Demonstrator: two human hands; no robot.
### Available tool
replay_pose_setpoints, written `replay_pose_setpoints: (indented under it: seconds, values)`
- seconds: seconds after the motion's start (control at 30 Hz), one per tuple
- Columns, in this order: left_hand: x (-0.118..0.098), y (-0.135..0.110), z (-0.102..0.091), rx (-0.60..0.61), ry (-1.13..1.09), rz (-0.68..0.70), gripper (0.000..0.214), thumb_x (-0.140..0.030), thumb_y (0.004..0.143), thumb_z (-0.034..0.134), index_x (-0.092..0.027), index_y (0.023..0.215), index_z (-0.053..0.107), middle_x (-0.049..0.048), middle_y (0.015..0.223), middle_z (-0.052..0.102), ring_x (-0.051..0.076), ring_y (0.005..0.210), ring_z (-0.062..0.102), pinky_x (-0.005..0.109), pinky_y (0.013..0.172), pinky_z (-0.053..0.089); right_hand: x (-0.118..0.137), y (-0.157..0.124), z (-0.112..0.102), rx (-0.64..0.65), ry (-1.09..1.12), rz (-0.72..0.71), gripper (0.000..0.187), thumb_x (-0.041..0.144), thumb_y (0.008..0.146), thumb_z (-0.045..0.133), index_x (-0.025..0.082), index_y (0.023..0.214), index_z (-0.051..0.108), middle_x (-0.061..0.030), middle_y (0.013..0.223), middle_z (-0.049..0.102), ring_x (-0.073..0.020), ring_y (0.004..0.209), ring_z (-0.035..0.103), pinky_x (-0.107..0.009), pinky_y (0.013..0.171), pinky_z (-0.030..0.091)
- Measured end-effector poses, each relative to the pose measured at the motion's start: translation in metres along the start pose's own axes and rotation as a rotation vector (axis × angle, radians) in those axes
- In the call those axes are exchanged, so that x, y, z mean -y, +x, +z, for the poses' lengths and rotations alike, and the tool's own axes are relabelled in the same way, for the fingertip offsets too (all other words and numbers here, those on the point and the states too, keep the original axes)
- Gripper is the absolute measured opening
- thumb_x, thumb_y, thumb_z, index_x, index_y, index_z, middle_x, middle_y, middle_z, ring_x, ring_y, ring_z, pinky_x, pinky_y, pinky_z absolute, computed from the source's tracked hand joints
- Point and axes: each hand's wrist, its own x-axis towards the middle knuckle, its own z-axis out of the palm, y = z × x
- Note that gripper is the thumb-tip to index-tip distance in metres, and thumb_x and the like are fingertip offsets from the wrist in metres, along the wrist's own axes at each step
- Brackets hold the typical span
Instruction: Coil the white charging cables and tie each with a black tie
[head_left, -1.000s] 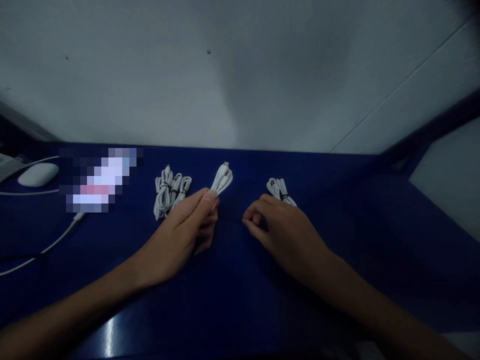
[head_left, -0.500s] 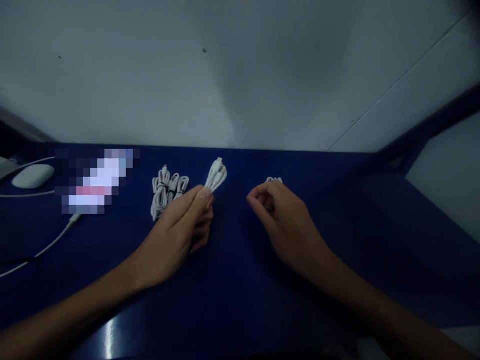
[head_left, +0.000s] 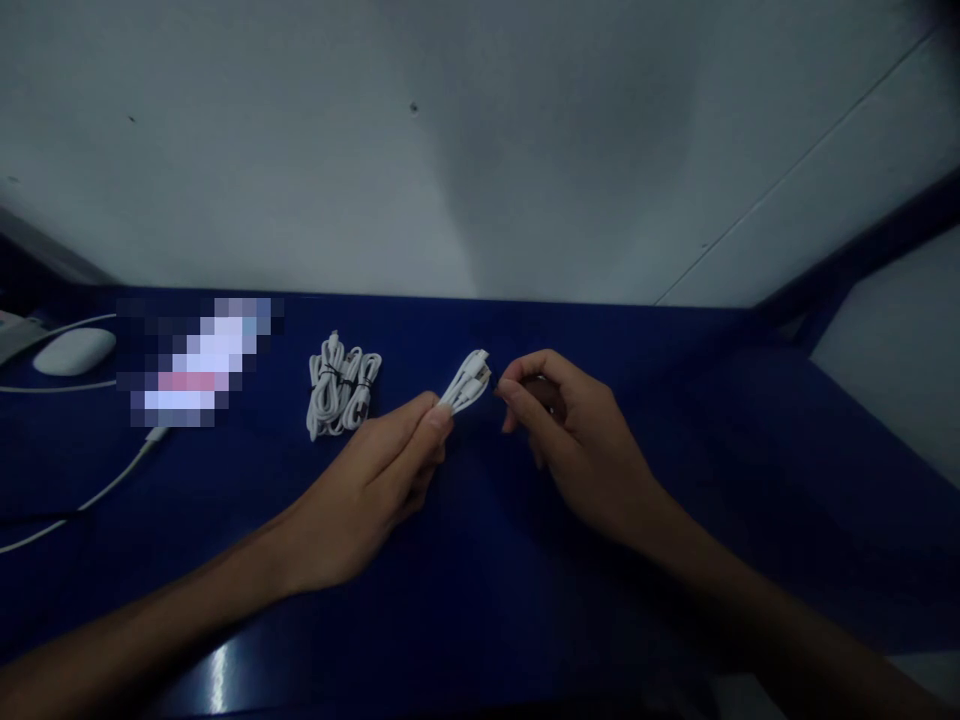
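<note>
My left hand (head_left: pixel 397 450) is closed around a folded white USB cable (head_left: pixel 466 385), its plug ends sticking out past the thumb toward the right. My right hand (head_left: pixel 574 420) is just right of those ends, thumb and forefinger pinched together. A thin dark strand, apparently a black twist tie (head_left: pixel 494 382), shows at the pinching fingertips; it is small and dim. To the left, on the blue table (head_left: pixel 450 600), lies a pile of coiled white cables (head_left: pixel 337 390) bound with black ties.
At the left, a blurred-out bright screen (head_left: pixel 199 365) has a white charging cord (head_left: pixel 112 495) running from it. A smooth white rounded case (head_left: pixel 75 352) lies beyond it. A pale wall (head_left: pixel 300 180) rises behind the table, and a blue frame bar (head_left: pixel 862 265) slants at the right.
My left hand has moved right and slightly nearer with the cable, close to my right fingertips. White cable seen behind my right hand earlier is now out of sight. The dark strand now shows.
</note>
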Motion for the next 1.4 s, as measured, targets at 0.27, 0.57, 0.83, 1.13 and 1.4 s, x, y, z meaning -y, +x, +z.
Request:
replay_pose_setpoints:
  seconds: [0.27,0.57,0.83,1.13,1.4]
  values:
    - [0.0,0.001,-0.001,0.006,0.011,-0.013,0.044,-0.063,0.114,0.055,-0.024,0.094,0.051,-0.005,0.078,0.04,0.012,0.064,0.038,0.024,0.054,0.037,0.003,-0.003,0.001,0.036,-0.041,-0.041,0.016,0.037,0.116,0.062,0.024,0.11,0.069,-0.0019,0.095,0.074,-0.0166,0.08,0.069,-0.033,0.065,0.051]
    - [-0.001,0.001,-0.002,0.011,-0.012,-0.012,0.042,-0.062,0.114,0.056,-0.024,0.095,0.051,-0.0051,0.079,0.039,0.013,0.064,0.036,0.024,0.053,0.035,0.002,-0.002,0.001,0.021,-0.044,-0.024,0.019,0.04,0.115,0.064,0.022,0.11,0.071,-0.0049,0.101,0.075,-0.0166,0.076,0.068,-0.03,0.057,0.053]
    - [-0.003,0.0,-0.002,0.026,0.006,0.001,0.043,-0.061,0.115,0.052,-0.024,0.093,0.051,-0.0048,0.079,0.04,0.013,0.063,0.037,0.024,0.053,0.037,0.002,-0.003,0.001,0.043,0.034,-0.025,0.022,0.043,0.113,0.065,0.023,0.114,0.072,-0.0096,0.124,0.075,-0.0203,0.089,0.073,-0.031,0.062,0.062]
    - [-0.001,0.002,-0.002,0.054,-0.126,-0.034,0.043,-0.061,0.114,0.057,-0.023,0.095,0.053,-0.0054,0.079,0.039,0.011,0.062,0.036,0.02,0.052,0.036,0.005,-0.002,-0.002,0.17,0.111,-0.007,0.016,0.037,0.114,0.063,0.023,0.112,0.07,-0.0072,0.123,0.071,-0.0209,0.095,0.069,-0.032,0.065,0.062]
    - [-0.006,0.005,-0.004,0.139,-0.208,-0.029,0.046,-0.055,0.116,0.054,-0.022,0.084,0.049,-0.0067,0.07,0.035,0.009,0.053,0.032,0.018,0.045,0.039,0.012,0.0,-0.008,0.231,0.229,0.059,0.023,0.045,0.111,0.07,0.022,0.111,0.071,-0.0056,0.114,0.072,-0.0161,0.079,0.067,-0.031,0.066,0.062]
